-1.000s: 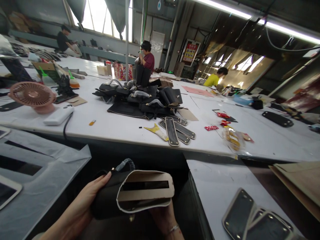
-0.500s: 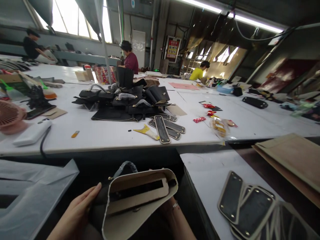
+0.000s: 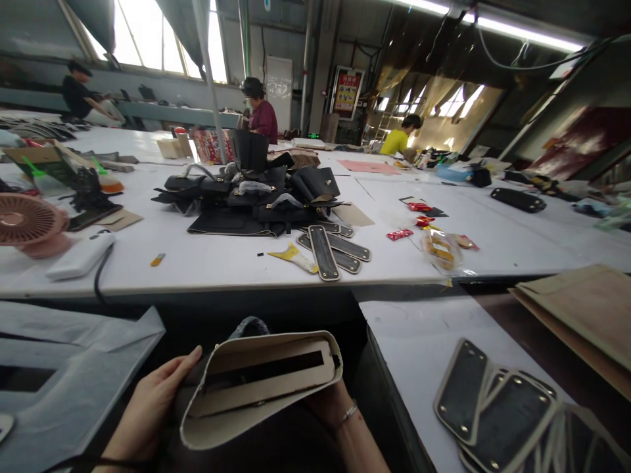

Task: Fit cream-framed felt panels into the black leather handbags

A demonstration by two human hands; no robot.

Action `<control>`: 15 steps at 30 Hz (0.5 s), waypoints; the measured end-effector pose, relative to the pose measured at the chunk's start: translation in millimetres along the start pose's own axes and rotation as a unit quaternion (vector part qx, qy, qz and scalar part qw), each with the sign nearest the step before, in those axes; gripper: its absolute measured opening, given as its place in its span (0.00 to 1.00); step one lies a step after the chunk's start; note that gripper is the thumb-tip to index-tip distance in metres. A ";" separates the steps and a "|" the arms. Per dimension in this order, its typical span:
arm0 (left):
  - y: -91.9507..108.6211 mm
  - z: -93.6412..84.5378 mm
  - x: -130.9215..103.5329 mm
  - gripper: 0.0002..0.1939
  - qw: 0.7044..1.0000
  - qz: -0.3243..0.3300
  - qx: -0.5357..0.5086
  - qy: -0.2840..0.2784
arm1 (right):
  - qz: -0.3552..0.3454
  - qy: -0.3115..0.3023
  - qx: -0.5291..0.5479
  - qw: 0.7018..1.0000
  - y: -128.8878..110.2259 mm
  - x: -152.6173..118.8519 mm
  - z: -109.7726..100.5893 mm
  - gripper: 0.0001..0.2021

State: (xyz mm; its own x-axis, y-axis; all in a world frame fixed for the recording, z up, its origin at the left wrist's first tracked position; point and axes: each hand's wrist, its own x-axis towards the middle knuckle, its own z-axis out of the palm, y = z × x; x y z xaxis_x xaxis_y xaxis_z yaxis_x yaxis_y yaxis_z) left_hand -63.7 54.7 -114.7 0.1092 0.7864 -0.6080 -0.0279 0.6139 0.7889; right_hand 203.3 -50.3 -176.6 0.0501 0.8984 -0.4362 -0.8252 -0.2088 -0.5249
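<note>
A dark handbag (image 3: 256, 427) is held low in front of me, its mouth tipped toward me. The pale lining (image 3: 211, 420) shows inside, with a light slotted strip (image 3: 276, 387) across the opening. A handle (image 3: 251, 326) wrapped in clear film rises at the far side. My left hand (image 3: 158, 394) grips the bag's left side, thumb pointing up along it. At the right side my right hand (image 3: 335, 397), with a bracelet at the wrist, holds the bag from below; its fingers are hidden behind the bag.
Stacked dark oval-cornered panels (image 3: 513, 407) lie on the right-hand table. Ahead, the white table (image 3: 236, 266) bears a pile of black bags (image 3: 266, 197), more panels (image 3: 325, 253), snack packets (image 3: 441, 249) and a pink fan (image 3: 32, 223). Co-workers (image 3: 263, 118) sit beyond.
The bag's mouth has narrowed and its near edge has risen. My right hand and wrist show more on the right. The whole view has shifted slightly, so the tables appear further right.
</note>
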 end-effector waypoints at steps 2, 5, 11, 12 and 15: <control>4.2 2.8 -3.3 0.24 1.000 0.009 0.016 -0.001 | 0.020 -0.007 0.019 1.000 -7.5 -14.5 8.4 0.30; 8.5 7.4 -11.8 0.24 0.999 0.025 0.034 -0.012 | 0.019 -0.002 0.038 0.999 -17.3 -37.4 18.8 0.35; 8.3 8.2 -18.2 0.26 0.995 0.051 0.086 -0.015 | -0.042 0.037 -0.042 0.998 -16.8 -51.4 14.5 0.30; 9.4 6.8 -16.7 0.26 0.987 0.074 0.141 -0.011 | -0.048 0.032 -0.045 0.997 -14.7 -50.7 12.6 0.30; 17.5 2.4 -11.3 0.24 0.907 0.188 0.376 0.029 | -0.071 0.027 -0.038 0.996 -7.1 -49.8 9.5 0.31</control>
State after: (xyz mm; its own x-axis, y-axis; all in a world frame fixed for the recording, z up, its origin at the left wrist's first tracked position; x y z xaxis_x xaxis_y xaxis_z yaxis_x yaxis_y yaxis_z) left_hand -63.0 56.3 -93.8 0.1790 0.9460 -0.2702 0.6352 0.0986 0.7660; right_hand 201.3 -89.8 -144.2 0.1947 0.8992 -0.3917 -0.7623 -0.1126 -0.6374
